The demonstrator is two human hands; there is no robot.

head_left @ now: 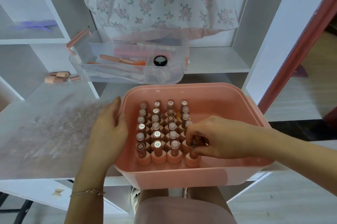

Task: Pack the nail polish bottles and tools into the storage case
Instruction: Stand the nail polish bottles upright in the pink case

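A pink storage case (pixel 233 99) stands at the table's front edge, holding several upright pink nail polish bottles (pixel 156 138) in rows. My right hand (pixel 209 138) reaches into the case and pinches the cap of a bottle (pixel 191 160) at the near right corner of the rows. My left hand (pixel 109 128) rests with straight fingers against the case's left outer wall. Behind the case sits a clear tray (pixel 175 76) with a pink handle, holding pink tools (pixel 116 59) and a small black round pot (pixel 160 60).
Two more pink bottles (pixel 58 77) lie on the white table to the left of the clear tray. White shelving surrounds the table. A person in a floral top stands behind the tray. My knees show under the table edge.
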